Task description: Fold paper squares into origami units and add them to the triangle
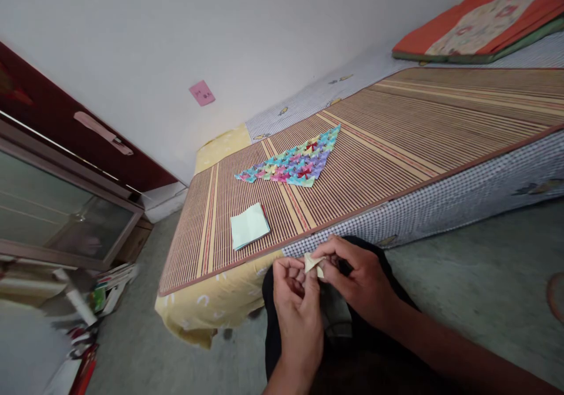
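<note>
A small piece of folded pale yellow paper (311, 263) is pinched between my two hands, above my lap. My left hand (296, 295) grips it from the left with thumb and fingertips. From the right, the thumb and forefinger of my right hand (356, 274) press on its other side. Beyond my hands, a stack of light green paper squares (249, 226) lies near the front edge of the bed mat. Farther back on the mat rests a triangular, many-coloured sheet of joined folded-paper pieces (293, 163).
A striped mat (374, 142) covers the bed, over checked and yellow cloths (215, 307). Folded orange bedding (480, 27) sits at the far right. A pink note (202, 93) is on the wall. At the left stand a glass-fronted cabinet (57, 207) and floor clutter (83, 307).
</note>
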A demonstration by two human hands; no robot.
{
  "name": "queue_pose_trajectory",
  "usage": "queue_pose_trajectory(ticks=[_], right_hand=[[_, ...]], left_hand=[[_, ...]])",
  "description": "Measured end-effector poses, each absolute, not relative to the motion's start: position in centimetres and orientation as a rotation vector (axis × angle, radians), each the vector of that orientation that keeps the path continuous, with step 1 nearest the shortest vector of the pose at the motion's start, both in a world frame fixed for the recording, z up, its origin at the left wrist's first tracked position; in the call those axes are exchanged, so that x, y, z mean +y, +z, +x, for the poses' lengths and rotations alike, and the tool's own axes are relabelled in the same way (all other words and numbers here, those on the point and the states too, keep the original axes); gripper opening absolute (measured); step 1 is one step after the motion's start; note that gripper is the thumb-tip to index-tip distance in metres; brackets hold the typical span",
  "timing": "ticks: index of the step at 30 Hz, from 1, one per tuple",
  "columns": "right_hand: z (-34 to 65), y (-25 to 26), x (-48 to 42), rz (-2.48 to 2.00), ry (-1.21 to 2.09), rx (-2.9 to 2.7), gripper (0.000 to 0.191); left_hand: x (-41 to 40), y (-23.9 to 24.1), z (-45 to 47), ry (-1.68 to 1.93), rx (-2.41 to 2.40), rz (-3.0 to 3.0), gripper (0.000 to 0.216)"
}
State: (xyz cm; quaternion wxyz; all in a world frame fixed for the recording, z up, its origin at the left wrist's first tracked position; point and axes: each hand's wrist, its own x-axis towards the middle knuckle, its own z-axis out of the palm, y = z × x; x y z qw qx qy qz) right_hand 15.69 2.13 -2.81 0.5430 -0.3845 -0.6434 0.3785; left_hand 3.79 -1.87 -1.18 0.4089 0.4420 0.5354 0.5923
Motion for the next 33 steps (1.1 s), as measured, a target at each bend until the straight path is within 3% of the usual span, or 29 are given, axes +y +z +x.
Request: queue_pose_trajectory(ticks=[7, 33], right_hand=[[15.9, -2.7, 2.2, -0.777, 1.167, -1.43, 0.011], [15.7, -3.6, 2.0, -0.824, 0.856, -1.59, 0.013]], left_hand=[[-2.1, -1.2, 2.4, 1.51, 1.413, 1.173, 0.013], [-1.4, -1.3, 1.5, 1.418, 1.4, 1.034, 0.017]])
